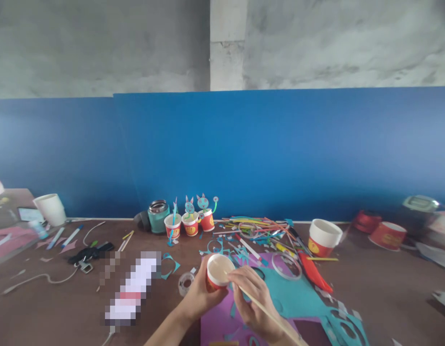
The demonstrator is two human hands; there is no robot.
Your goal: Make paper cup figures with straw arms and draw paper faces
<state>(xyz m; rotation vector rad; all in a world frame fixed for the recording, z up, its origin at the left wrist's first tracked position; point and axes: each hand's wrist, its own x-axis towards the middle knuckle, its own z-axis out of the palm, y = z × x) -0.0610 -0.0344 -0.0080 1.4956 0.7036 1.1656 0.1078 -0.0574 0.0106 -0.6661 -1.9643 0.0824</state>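
Note:
A small red-and-white paper cup (221, 270) is in my left hand (202, 293), its fingers wrapped round the side and its mouth tilted up towards me. My right hand (253, 293) is closed on a long pale wooden stick (260, 306). The stick's upper end is at the cup's rim; whether it touches the wall is unclear. Beneath my hands lie a purple sheet (215, 324) and a cut turquoise sheet (298, 290). Just left of the cup is a clear tape roll (186, 283).
Three paper cups with cut-out figures (190, 223) stand at the back beside a turquoise thermos (158, 216). A heap of coloured strips (254, 226), a stack of white cups (325, 236) and a red-handled tool (312, 271) lie right. A pixelated patch (137, 288) is left.

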